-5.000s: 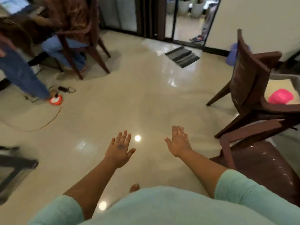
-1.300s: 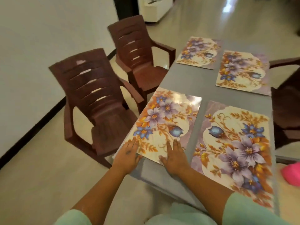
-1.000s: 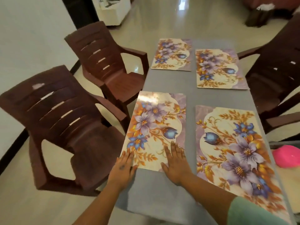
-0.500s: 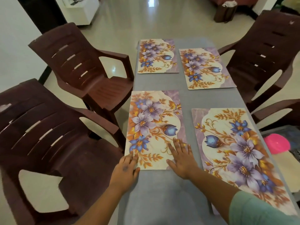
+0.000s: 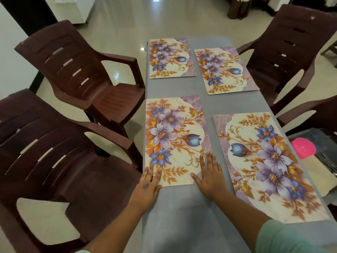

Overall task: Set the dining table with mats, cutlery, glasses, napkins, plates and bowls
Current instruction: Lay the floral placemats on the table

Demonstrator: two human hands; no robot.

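Several flowered place mats lie on the grey table (image 5: 182,216). My left hand (image 5: 145,187) rests flat on the near left corner of the near left mat (image 5: 173,136). My right hand (image 5: 209,176) presses flat, fingers straight, on that mat's near right corner. The near right mat (image 5: 264,161) lies beside it, slightly angled. Two more mats, the far left mat (image 5: 169,57) and the far right mat (image 5: 224,70), lie at the table's far end.
Dark brown plastic chairs stand on both sides: two at the left (image 5: 45,157) (image 5: 87,73), and one at the far right (image 5: 288,48). A pink bowl (image 5: 302,147) sits on a surface right of the table with cutlery (image 5: 328,161) near it.
Five seconds ago both hands hung open over bare floor. Since about a second ago they stay on the near left mat, while my view has swung to face the table lengthwise.
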